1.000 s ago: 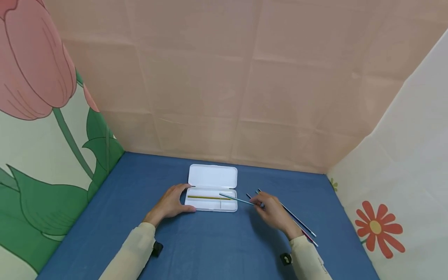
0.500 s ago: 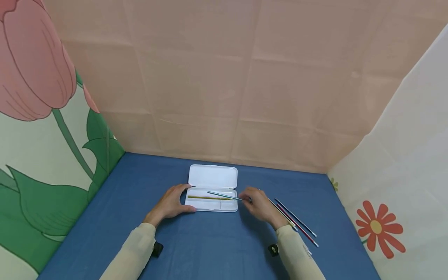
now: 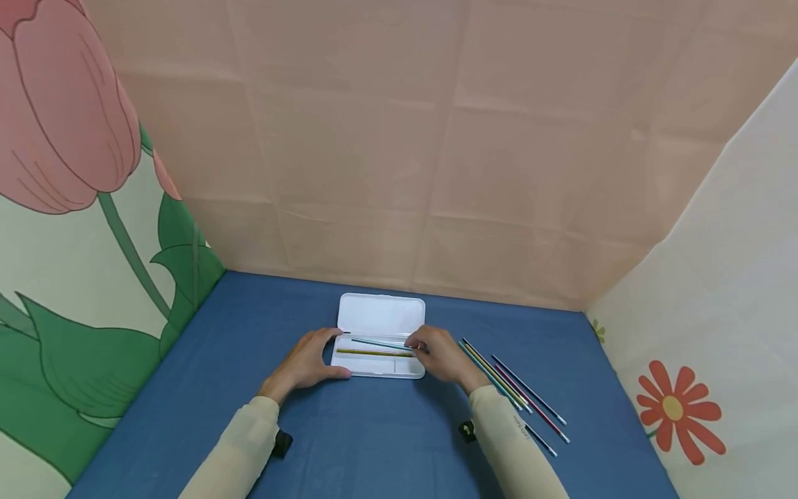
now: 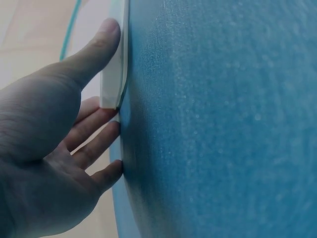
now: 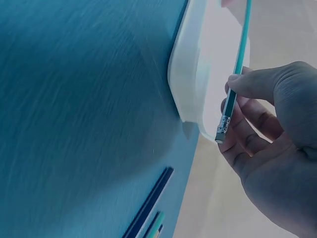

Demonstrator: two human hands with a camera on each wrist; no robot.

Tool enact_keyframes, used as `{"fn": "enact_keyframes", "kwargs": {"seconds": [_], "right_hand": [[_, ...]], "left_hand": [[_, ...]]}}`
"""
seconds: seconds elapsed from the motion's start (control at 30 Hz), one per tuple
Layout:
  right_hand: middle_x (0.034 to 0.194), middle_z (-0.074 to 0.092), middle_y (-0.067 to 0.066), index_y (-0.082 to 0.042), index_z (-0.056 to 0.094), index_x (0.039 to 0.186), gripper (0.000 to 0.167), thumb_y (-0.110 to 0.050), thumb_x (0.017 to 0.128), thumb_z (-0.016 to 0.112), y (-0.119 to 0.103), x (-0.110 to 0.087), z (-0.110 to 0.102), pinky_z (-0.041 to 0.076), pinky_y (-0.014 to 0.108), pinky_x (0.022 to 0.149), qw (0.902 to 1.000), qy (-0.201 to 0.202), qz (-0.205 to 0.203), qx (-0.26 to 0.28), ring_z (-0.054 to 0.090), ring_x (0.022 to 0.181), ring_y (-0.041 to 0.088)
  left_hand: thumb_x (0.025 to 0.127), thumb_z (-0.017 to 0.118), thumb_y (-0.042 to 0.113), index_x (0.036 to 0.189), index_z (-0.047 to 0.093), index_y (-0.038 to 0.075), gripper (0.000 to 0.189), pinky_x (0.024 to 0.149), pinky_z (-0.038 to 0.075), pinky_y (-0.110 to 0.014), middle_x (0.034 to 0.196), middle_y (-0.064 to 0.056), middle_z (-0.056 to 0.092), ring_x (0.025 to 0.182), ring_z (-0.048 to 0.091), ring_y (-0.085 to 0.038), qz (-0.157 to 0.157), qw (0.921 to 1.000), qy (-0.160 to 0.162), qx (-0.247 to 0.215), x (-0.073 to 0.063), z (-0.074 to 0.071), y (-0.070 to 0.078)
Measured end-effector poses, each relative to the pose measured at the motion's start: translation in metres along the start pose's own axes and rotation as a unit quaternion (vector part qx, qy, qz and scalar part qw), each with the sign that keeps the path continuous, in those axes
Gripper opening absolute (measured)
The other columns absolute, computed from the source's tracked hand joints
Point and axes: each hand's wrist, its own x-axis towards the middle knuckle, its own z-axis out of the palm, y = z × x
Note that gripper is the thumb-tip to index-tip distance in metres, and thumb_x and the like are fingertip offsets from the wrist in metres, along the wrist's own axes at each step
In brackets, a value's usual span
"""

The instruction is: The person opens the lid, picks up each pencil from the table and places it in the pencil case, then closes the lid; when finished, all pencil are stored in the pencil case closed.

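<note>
An open white pencil case (image 3: 380, 313) lies with its lid folded back. A yellow pencil (image 3: 373, 353) lies inside its tray. My left hand (image 3: 307, 362) holds the case at its left end, thumb at the front corner and fingers at the back. Over the tray's right part, my right hand (image 3: 441, 352) pinches a teal pencil (image 5: 239, 54) between thumb and fingers, near its eraser end. This pencil reaches leftward above the tray, behind the yellow one; whether it touches the tray I cannot tell.
To the right of the case, several pencils (image 3: 530, 393) lie slanted on the blue tablecloth (image 3: 386, 443), partly behind the right forearm. A beige cloth wall (image 3: 349, 159) stands at the back, and flower-printed sheets flank both sides.
My right hand has moved left with the teal pencil, bringing it over the tray. More of the loose pencils on the right now show. The left hand stays at the case.
</note>
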Motion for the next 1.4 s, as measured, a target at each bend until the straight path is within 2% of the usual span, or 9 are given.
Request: {"fn": "enact_keyframes", "kwargs": {"seconds": [0.2, 0.5, 0.9, 1.4], "right_hand": [[0.114, 0.082, 0.006, -0.01, 0.085, 0.12, 0.021, -0.002, 0.108, 0.071, -0.003, 0.015, 0.008, 0.065, 0.04, 0.09, 0.9996, -0.025, 0.007, 0.009, 0.074, 0.101, 0.019], [0.113, 0.083, 0.008, -0.007, 0.086, 0.118, 0.017, -0.003, 0.108, 0.072, -0.005, 0.026, 0.017, 0.065, 0.043, 0.092, 0.999, -0.029, 0.021, 0.027, 0.073, 0.1, 0.02], [0.115, 0.083, 0.01, -0.006, 0.087, 0.117, 0.021, 0.001, 0.108, 0.069, -0.011, 0.033, 0.024, 0.066, 0.046, 0.096, 0.9985, -0.035, 0.038, 0.02, 0.074, 0.103, 0.022], [0.115, 0.083, 0.009, -0.008, 0.087, 0.115, 0.022, 0.002, 0.106, 0.07, -0.01, 0.034, 0.032, 0.066, 0.046, 0.096, 0.9989, -0.025, 0.038, 0.011, 0.076, 0.105, 0.023]], "left_hand": [[0.086, 0.101, 0.043, 0.163, 0.056, 0.007, 0.097, 0.129, 0.042, -0.073, 0.171, -0.025, 0.054, 0.158, 0.05, -0.051, 0.0, 1.0, 0.003, 0.001, -0.001, -0.001, -0.001], [0.085, 0.101, 0.043, 0.163, 0.056, 0.007, 0.097, 0.129, 0.043, -0.073, 0.17, -0.024, 0.055, 0.157, 0.051, -0.051, 0.009, 0.9999, 0.005, -0.001, 0.0, -0.001, -0.001], [0.086, 0.101, 0.041, 0.163, 0.056, 0.006, 0.096, 0.129, 0.042, -0.073, 0.169, -0.024, 0.056, 0.156, 0.051, -0.051, 0.013, 0.9999, 0.005, -0.004, -0.001, -0.001, 0.0], [0.087, 0.101, 0.041, 0.164, 0.055, 0.006, 0.097, 0.129, 0.042, -0.073, 0.17, -0.025, 0.054, 0.158, 0.05, -0.051, 0.009, 0.9999, 0.003, -0.006, -0.002, -0.001, 0.0]]}}
